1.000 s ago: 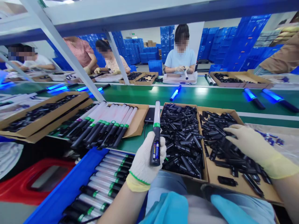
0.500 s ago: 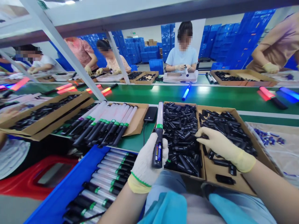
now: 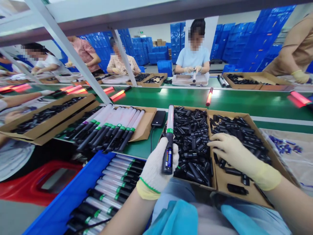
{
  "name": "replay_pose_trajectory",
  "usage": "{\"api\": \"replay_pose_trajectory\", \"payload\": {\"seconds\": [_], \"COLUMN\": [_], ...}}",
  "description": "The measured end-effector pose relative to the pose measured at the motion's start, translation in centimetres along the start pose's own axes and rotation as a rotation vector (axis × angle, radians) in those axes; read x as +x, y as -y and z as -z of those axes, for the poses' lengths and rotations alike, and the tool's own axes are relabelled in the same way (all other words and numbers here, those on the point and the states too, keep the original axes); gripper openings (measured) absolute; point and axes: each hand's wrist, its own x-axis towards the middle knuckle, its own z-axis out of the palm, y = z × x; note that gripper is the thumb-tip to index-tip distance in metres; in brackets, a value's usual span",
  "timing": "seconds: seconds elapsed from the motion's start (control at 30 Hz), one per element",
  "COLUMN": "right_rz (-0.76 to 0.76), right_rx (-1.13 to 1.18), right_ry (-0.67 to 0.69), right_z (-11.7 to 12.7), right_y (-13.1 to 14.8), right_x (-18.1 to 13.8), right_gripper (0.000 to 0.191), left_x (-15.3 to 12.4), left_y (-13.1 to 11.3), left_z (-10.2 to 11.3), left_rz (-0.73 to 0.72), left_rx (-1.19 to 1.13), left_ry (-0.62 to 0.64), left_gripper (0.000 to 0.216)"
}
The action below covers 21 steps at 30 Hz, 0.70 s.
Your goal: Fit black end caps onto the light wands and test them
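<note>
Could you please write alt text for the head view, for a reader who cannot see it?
A gloved left hand holds a light stick upright, batteries showing in its black handle, while the right hand lies on black parts in a cardboard box. More sticks lie to the left; beyond, glowing red sticks lie on a green conveyor before co-workers.

Right hand (image 3: 231, 148) farther left; conveyor wands (image 3: 209, 96) red, formerly blue.

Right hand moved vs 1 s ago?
Yes. The right hand shifted left across the right cardboard box, fingertips now at the wall beside the left box.
</note>
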Motion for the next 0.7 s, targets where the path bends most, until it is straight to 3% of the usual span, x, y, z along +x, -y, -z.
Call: {"api": "replay_pose_trajectory", "payload": {"seconds": [0.13,0.2,0.33,0.43,0.7], "right_rz": [0.036,0.017,-0.083,-0.056,-0.007], "right_rx": [0.125,0.171,0.200,0.182,0.101], "right_ry": [0.078,0.076,0.051,0.085,0.061], "right_z": [-1.7,-1.9,-1.0,-0.3,-2.2], "right_y": [3.2,3.1,1.7,1.3,3.5], "right_x": [2.3,2.8,2.7,2.6,3.7], "right_gripper": [0.019,0.016,0.026,0.018,0.008], "left_x": [-0.5,-0.6,-0.1,0.5,0.5], "left_y": [0.3,0.6,1.4,1.7,1.9], "left_z": [-0.7,-0.8,-1.0,-1.1,-1.8], "left_rz": [0.025,0.018,0.020,0.053,0.094], "left_rx": [0.020,0.029,0.076,0.098,0.099], "left_ry": [-0.023,-0.035,-0.052,-0.054,-0.039], "left_gripper": [0.031,0.031,0.027,0.027,0.030]}}
